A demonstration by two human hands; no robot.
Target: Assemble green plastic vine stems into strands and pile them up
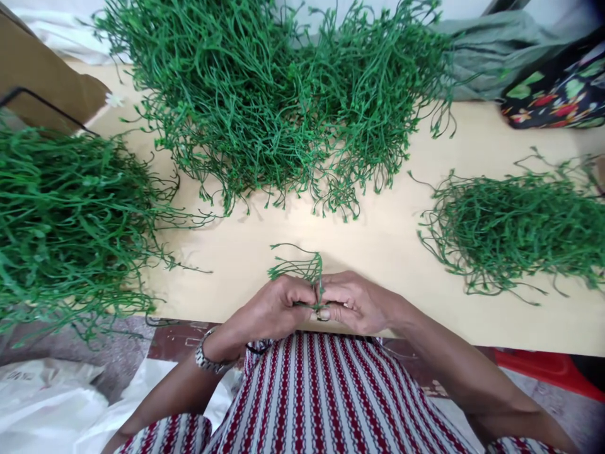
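My left hand (276, 307) and my right hand (357, 302) meet at the table's front edge, fingertips pressed together. Between them is a small bunch of green artificial stems (302, 268), pinched by both hands. Thin stems with small forked tips stick out above my left fingers, and one bends upright between the hands. The lower ends are mostly hidden by my fingers and thumbs. A large heap of similar green stems (265, 101) lies beyond my hands, another pile (70, 227) to the left, and a smaller pile (520, 227) to the right.
The pale table (246, 239) runs across the view. At the back left stands a brown cardboard box (47, 69). A dark floral cloth (558, 88) and a grey-green cloth (501, 53) lie at the back right. White sacks (51, 403) and something red (548, 372) are below the table.
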